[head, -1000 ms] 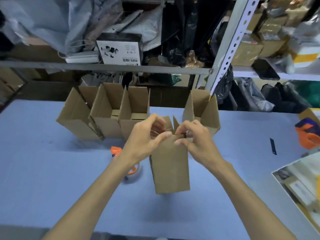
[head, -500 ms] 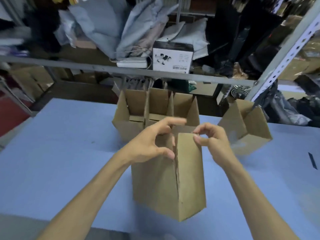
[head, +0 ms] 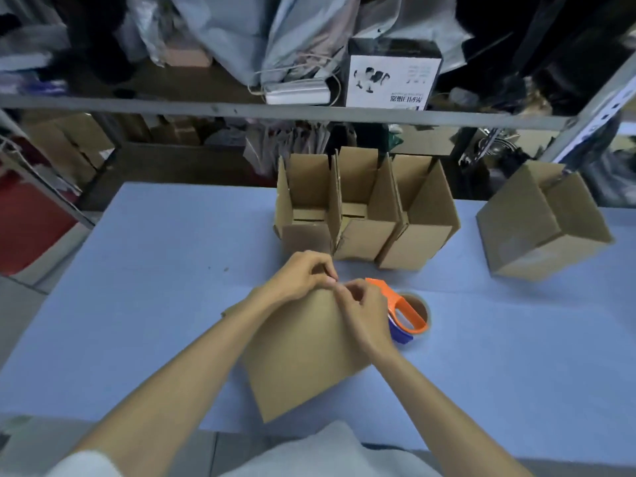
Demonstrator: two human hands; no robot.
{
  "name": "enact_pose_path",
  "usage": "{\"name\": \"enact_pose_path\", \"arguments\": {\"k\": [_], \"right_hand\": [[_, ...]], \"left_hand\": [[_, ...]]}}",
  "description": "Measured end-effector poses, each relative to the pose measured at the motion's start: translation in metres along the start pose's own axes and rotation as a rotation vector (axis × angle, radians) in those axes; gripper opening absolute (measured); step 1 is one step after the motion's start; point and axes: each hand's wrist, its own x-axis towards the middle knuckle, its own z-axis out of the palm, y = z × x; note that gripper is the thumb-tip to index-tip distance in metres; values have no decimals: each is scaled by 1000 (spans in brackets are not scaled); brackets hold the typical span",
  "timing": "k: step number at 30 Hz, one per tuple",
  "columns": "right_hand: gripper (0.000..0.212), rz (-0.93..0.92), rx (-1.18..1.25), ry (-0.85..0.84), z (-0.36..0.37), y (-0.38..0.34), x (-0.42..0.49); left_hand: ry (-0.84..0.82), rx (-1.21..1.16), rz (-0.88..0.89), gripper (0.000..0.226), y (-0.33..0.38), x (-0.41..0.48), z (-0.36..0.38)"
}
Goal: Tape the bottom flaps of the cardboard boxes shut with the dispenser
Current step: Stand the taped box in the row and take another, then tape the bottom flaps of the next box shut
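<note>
**Box tipped, hands meet at its far edge**

Half a second ago the box (head: 303, 356) stood upright with its seam facing. Now it shows one plain face, tilted, over the blue table (head: 155, 270). Left hand (head: 299, 275) and right hand (head: 364, 311), fingers curled, pinch its far edge and hide the flaps. The orange dispenser (head: 402, 309), partly covered by the right hand, lies just right of the box. Three open boxes (head: 364, 215) stand beyond it.

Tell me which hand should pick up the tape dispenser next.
Right. The tape dispenser lies on the table right beside the right hand. The left hand pinches the box on the far side and would probably have to cross over.
</note>
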Motion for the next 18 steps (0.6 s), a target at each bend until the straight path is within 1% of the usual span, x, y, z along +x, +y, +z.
{"name": "enact_pose_path", "arguments": {"k": [3, 5, 8, 11, 13, 16, 17, 18], "right_hand": [[11, 6, -21, 69, 6, 6, 1], [13, 29, -94, 72, 9, 13, 2], [21, 130, -232, 70, 11, 27, -2], [20, 215, -295, 116, 10, 39, -13], [19, 234, -319, 122, 8, 42, -19], [20, 230, -295, 113, 6, 43, -23], [20, 223, -285, 106, 5, 42, -23], [19, 224, -273, 98, 4, 42, -22]], "left_hand": [[-6, 10, -12, 7, -10, 17, 12], [-36, 14, -33, 8, -16, 23, 20], [-93, 36, -68, 5, -29, 31, 30], [-105, 33, -89, 7, -36, 37, 37], [-118, 27, -90, 10, -37, 40, 40], [-109, 114, -97, 7, -35, 40, 45], [-84, 166, -110, 6, -34, 38, 47], [-44, 217, -131, 11, -32, 36, 50]]}}
